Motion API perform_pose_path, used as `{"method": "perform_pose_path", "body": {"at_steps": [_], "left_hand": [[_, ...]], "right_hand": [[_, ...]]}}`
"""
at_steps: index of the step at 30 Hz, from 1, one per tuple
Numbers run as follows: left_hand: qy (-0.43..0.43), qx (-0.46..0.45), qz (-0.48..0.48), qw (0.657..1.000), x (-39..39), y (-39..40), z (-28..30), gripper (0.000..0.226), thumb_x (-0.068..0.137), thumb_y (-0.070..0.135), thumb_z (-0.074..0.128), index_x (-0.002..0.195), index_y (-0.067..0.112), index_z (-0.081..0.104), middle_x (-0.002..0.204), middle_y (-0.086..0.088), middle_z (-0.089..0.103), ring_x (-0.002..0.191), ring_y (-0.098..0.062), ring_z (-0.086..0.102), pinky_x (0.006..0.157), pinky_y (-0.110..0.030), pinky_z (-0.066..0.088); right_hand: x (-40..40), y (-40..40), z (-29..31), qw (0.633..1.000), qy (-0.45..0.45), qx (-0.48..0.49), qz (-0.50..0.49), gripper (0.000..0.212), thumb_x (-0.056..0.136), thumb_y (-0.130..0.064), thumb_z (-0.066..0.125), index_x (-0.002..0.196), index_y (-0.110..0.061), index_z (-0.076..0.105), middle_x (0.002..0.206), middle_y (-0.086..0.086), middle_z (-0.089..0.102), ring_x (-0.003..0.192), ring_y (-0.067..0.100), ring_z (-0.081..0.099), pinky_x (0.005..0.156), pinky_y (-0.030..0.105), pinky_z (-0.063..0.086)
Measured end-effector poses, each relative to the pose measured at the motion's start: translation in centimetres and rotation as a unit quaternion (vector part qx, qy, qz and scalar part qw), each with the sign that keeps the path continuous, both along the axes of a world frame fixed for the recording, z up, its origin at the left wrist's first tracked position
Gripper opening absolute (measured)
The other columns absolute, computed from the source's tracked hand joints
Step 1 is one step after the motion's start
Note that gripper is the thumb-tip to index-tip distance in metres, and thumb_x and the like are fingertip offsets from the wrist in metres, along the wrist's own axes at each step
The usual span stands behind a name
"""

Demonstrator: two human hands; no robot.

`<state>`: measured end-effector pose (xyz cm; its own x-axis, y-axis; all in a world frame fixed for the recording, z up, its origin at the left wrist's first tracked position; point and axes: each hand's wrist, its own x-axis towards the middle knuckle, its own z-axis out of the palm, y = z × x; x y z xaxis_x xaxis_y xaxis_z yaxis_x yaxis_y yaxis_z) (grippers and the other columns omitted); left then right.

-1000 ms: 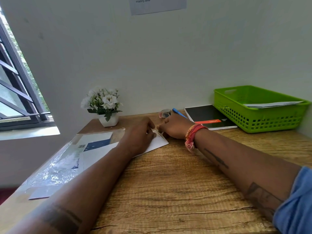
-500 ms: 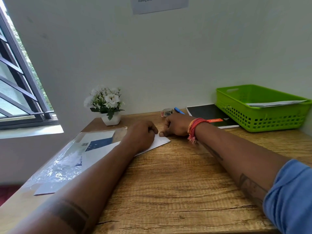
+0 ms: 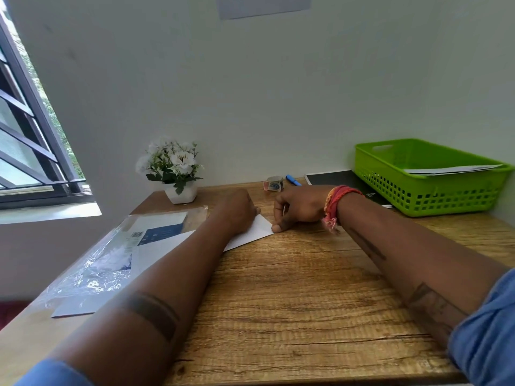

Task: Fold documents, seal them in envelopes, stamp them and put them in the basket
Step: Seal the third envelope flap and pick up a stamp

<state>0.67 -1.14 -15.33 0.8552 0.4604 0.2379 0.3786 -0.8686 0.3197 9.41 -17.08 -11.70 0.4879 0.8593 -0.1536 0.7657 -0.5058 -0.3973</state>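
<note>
Left hand (image 3: 237, 211) flat on white envelope (image 3: 257, 228) on wooden desk (image 3: 292, 288), palm down, fingers hidden. Right hand (image 3: 299, 207) curled, thumb tip pressed at envelope's right corner. Green basket (image 3: 423, 190) at far right, papers (image 3: 451, 169) inside.

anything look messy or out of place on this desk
Nothing is spilled or damaged. The one untidy spot is the crumpled clear plastic wrapper at the desk's left edge, lying loosely over the stack of envelopes. In the green basket, white paper lies tilted against the rim.
</note>
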Motion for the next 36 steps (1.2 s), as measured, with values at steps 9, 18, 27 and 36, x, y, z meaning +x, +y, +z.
{"method": "perform_pose_path", "body": {"at_steps": [9, 18, 27, 36], "left_hand": [[0.000, 0.028, -0.006, 1.000, 0.1, 0.3, -0.4, 0.020, 0.097, 0.030, 0.060, 0.103, 0.011, 0.064, 0.103, -0.008, 0.067, 0.094, -0.025, 0.060, 0.075, -0.032, 0.043], [-0.021, 0.025, -0.003, 0.999, 0.0, 0.3, -0.6, 0.023, 0.095, 0.034, 0.064, 0.098, 0.010, 0.066, 0.101, -0.009, 0.069, 0.093, -0.025, 0.061, 0.073, -0.032, 0.041], [0.045, 0.029, 0.049, 0.997, -0.7, 0.6, -0.3, 0.067, 0.074, 0.079, 0.060, 0.101, 0.018, 0.069, 0.102, -0.002, 0.068, 0.098, -0.025, 0.062, 0.093, -0.049, 0.052], [-0.049, -0.066, 0.004, 0.997, -1.3, 0.9, 0.3, 0.023, 0.085, 0.045, 0.074, 0.079, 0.023, 0.070, 0.081, 0.009, 0.068, 0.085, -0.014, 0.062, 0.090, -0.044, 0.052]], "right_hand": [[0.1, 1.7, -2.1, 0.987, -0.089, 0.110, -0.077, 0.042, 0.093, -0.054, 0.059, 0.095, -0.013, 0.068, 0.089, 0.002, 0.067, 0.082, 0.015, 0.061, 0.071, 0.027, 0.046], [-0.5, 1.9, -0.2, 0.997, -0.070, -0.001, -0.038, 0.044, 0.087, -0.050, 0.068, 0.106, -0.010, 0.070, 0.100, 0.005, 0.070, 0.083, 0.015, 0.056, 0.065, 0.025, 0.040], [-0.7, 0.1, -0.1, 0.998, -0.047, -0.018, -0.031, 0.040, 0.084, -0.052, 0.071, 0.106, -0.019, 0.067, 0.105, -0.002, 0.064, 0.098, 0.015, 0.058, 0.078, 0.029, 0.045], [-1.5, -0.8, -0.9, 0.992, 0.026, 0.072, -0.097, 0.036, 0.083, -0.047, 0.075, 0.110, -0.024, 0.069, 0.094, -0.017, 0.057, 0.090, 0.004, 0.053, 0.074, 0.023, 0.042]]}}
